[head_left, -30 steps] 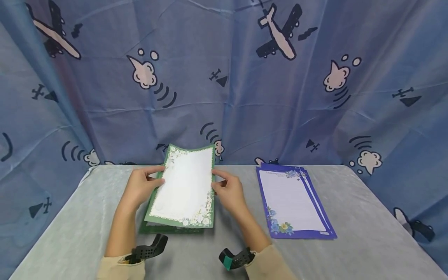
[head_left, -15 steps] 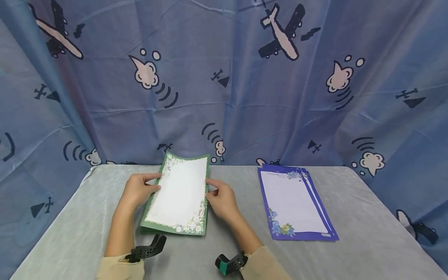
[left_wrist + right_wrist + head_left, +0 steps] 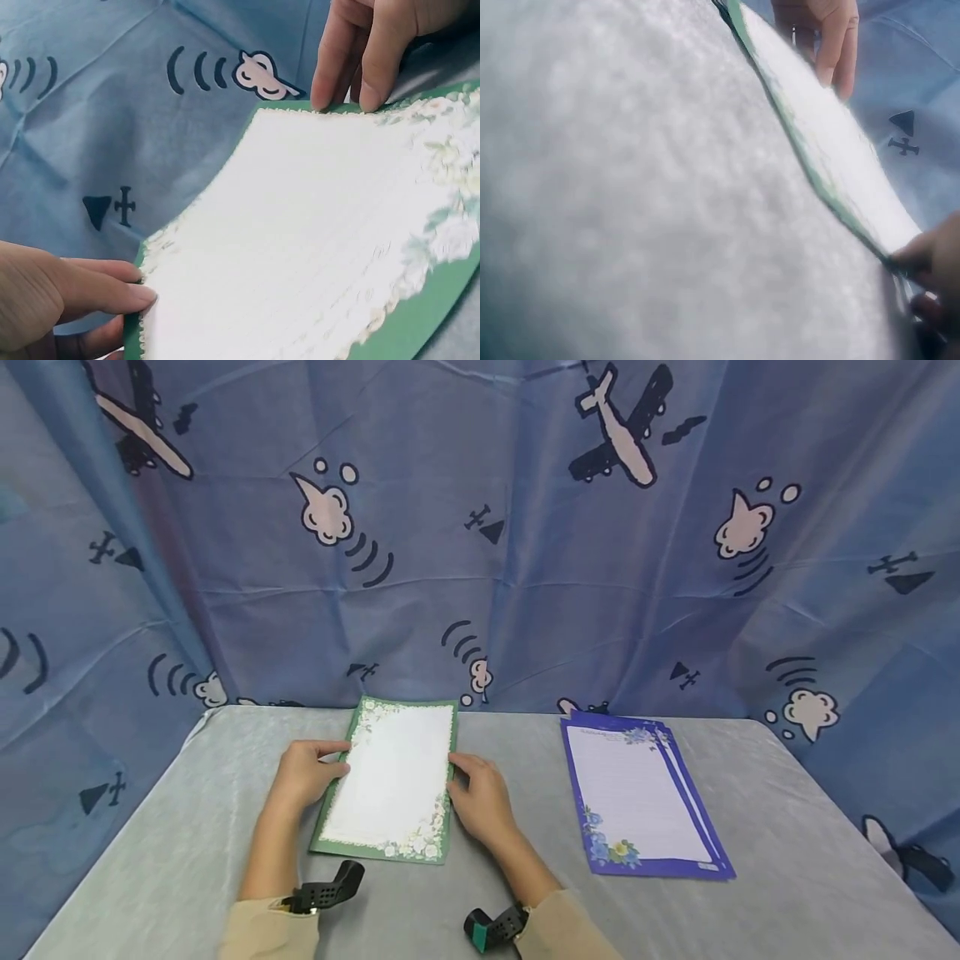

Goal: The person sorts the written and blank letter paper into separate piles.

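A sheet of green-bordered stationery paper with a white middle and white flowers lies atop other green sheets on the left half of the table. My left hand pinches its left edge; in the left wrist view the thumb lies over the border. On the opposite edge, my right hand holds the sheet between thumb and fingers. The paper bows slightly in the left wrist view. In the right wrist view my right hand is partly cut off by the frame, and the paper's edge appears thin.
To the right lies a slightly fanned stack of purple-bordered stationery sheets with blue flowers. A grey cloth covers the table. Behind it hangs a blue curtain printed with airplanes and clouds. Each wrist wears a black camera band.
The green-bordered sheet has come down from a raised, tilted position and now covers the green sheets beneath. Both hands moved down with it, keeping to its edges. The purple sheets stayed put.
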{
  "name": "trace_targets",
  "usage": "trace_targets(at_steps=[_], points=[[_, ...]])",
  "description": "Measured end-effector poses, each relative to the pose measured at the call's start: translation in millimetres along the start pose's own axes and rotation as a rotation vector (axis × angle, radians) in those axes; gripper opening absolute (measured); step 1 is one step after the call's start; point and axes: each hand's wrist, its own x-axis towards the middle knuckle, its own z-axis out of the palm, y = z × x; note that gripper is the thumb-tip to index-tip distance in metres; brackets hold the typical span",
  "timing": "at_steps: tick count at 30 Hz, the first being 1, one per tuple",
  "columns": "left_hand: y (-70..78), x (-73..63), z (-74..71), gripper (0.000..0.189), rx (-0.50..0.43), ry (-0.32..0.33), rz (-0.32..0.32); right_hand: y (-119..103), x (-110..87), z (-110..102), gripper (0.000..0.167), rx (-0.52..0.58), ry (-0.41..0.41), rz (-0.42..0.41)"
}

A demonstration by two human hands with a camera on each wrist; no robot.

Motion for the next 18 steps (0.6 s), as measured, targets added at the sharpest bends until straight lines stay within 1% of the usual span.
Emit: trace_targets(at_steps=[2, 5, 9, 13, 16, 18], points=[[-1.0, 0.7, 3.5, 0.037, 0.013, -0.012, -0.003, 2.9, -0.7, 0.1, 0.038, -0.061, 0.005, -0.023], [-1.8, 1.1, 7.9, 0.037, 0.033, -0.020, -0.008, 5.3, -1.9, 0.8, 0.039, -0.128, -0.010, -0.052], [-1.4, 1.5, 10.1, 0.039, 0.044, -0.013, -0.025, 5.7, -3.2, 1.0, 0.044, -0.208, -0.071, -0.082], [-1.1, 1.2, 9.8, 0.041, 0.054, 0.005, -0.028, 4.5, -4.5, -0.3, 0.054, -0.292, -0.139, -0.108], [-1.3, 0.1, 9.7, 0.040, 0.060, 0.016, -0.027, 4.3, -5.2, -1.2, 0.061, -0.305, -0.165, -0.115], [-1.9, -0.7, 10.3, 0.040, 0.060, 0.016, -0.029, 4.5, -6.1, -1.4, 0.062, -0.298, -0.168, -0.116]])
